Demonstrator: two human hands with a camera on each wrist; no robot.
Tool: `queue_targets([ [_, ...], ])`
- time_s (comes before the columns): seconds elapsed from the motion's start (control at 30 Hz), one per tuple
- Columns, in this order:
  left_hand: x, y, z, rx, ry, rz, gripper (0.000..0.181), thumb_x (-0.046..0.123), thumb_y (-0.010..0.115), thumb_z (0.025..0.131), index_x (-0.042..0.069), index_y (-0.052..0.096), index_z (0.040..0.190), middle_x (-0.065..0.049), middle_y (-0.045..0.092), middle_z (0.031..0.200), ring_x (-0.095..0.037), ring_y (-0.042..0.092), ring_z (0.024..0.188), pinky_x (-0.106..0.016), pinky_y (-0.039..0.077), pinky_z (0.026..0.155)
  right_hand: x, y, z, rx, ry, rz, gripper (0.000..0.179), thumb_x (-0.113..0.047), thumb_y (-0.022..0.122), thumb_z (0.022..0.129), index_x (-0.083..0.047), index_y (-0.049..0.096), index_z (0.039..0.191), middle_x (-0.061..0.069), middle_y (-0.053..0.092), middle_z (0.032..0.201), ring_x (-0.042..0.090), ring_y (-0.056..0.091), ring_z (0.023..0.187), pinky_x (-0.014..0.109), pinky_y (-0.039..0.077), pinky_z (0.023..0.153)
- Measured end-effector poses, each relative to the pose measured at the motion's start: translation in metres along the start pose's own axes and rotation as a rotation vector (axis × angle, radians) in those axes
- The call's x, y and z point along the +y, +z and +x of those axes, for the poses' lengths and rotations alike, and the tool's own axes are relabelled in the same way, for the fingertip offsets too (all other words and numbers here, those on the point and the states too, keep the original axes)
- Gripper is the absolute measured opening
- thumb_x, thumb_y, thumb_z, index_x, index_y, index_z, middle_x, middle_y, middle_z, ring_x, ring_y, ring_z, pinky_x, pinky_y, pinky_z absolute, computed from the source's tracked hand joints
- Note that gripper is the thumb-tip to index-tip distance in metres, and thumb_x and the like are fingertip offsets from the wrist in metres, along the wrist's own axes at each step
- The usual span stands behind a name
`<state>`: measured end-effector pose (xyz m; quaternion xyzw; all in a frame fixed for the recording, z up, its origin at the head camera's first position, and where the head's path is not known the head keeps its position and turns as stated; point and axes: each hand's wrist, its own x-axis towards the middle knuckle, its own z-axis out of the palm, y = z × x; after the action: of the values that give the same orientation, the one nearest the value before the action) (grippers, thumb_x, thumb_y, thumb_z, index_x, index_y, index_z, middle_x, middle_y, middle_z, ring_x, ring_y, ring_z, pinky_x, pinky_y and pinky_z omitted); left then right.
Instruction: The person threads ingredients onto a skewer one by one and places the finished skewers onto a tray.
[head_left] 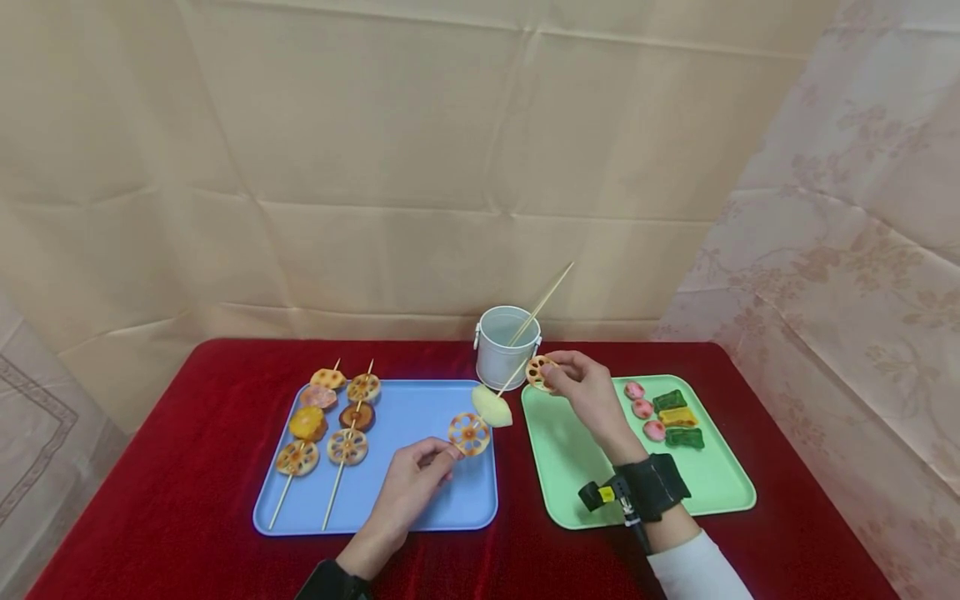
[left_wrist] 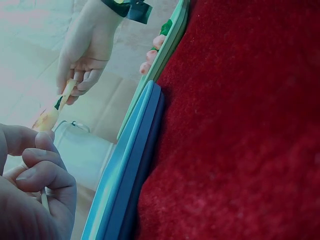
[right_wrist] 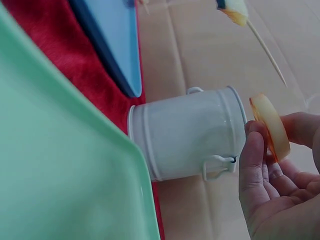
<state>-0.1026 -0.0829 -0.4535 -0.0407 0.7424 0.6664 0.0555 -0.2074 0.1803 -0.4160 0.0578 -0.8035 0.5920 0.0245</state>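
Above the blue tray (head_left: 420, 408), a loaded skewer (head_left: 491, 407) is gripped in the fingers of the left hand (head_left: 412, 482); near the white bucket (head_left: 497, 362), beside the skewer's tip, a lotus slice (head_left: 535, 375) is pinched by the right hand (head_left: 591, 396).

Head view's looking fwd & down from near edge of desk (head_left: 187, 467), farthest off, both far corners in. L wrist view's tipped sideways, v. close to L fingers (left_wrist: 47, 177), facing along edge of blue tray (left_wrist: 117, 185). R wrist cam (head_left: 591, 497), also sideways, close to R fingers (right_wrist: 253, 160), faces bucket (right_wrist: 187, 137) past corner of green tray (right_wrist: 75, 165). All 3 share bucket, both trays.
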Motion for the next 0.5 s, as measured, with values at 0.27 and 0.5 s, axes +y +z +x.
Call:
queue_targets([
  [0.27, -0.0016, 0.0006, -0.0001, -0.014, 0.015, 0.001, 0.020, 0.018, 0.068, 0.097, 0.000, 0.075, 0.100, -0.004, 0.063, 0.073, -0.012, 0.053, 0.067, -0.022, 0.041, 0.057, -0.0040, -0.0032, 0.0071, 0.009, 0.032, 0.133, 0.041, -0.026, 0.069, 0.101, 0.004, 0.063, 0.129, 0.016, 0.073, 0.113, 0.012, 0.071, 0.090, 0.026, 0.058, 0.082],
  [0.5, -0.0036, 0.0017, -0.0007, -0.035, 0.030, 0.004, 0.020, 0.019, 0.068, 0.096, 0.000, 0.074, 0.099, -0.003, 0.062, 0.071, -0.011, 0.051, 0.064, -0.021, 0.039, 0.056, -0.0097, -0.0045, 0.0100, 0.023, 0.039, 0.152, 0.043, -0.027, 0.068, 0.102, 0.004, 0.061, 0.131, 0.017, 0.072, 0.114, 0.013, 0.070, 0.091, 0.025, 0.058, 0.084],
])
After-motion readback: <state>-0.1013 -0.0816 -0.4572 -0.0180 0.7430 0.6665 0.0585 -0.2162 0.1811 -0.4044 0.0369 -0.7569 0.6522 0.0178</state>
